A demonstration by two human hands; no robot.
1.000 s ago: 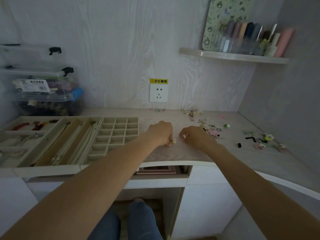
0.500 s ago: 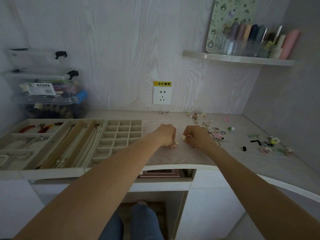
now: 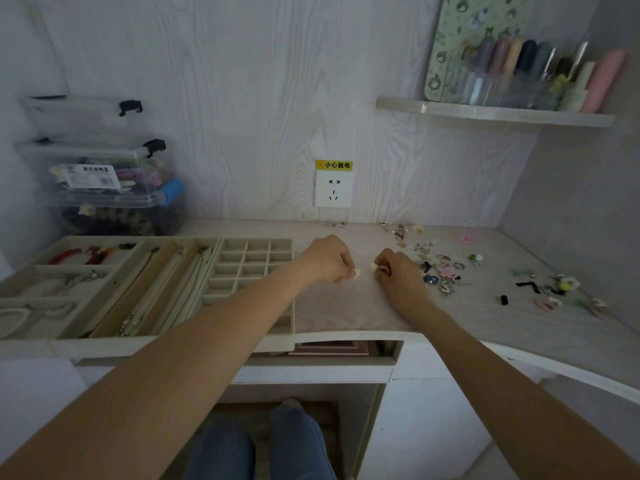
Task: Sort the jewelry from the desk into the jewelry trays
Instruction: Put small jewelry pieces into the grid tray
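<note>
I see both hands low on the counter (image 3: 346, 317), close together. Left hand (image 3: 329, 259) grip pinches a small pale piece (image 3: 356, 272); right hand (image 3: 398, 271) grip pinches another (image 3: 373, 267). Loose jewelry (image 3: 440, 268) lies just right; grid tray (image 3: 249, 268) just left.

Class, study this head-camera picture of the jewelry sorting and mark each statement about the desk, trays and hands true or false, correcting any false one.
1. The grid tray lies left of both hands. True.
2. The loose jewelry lies mostly right of the right hand. True.
3. The left hand reaches into the necklace tray. False: it rests on the desk, beside the grid tray.
4. The wall socket has a plug in it. False: nothing is plugged in.
5. Clear storage boxes stand stacked behind the trays. True.
</note>
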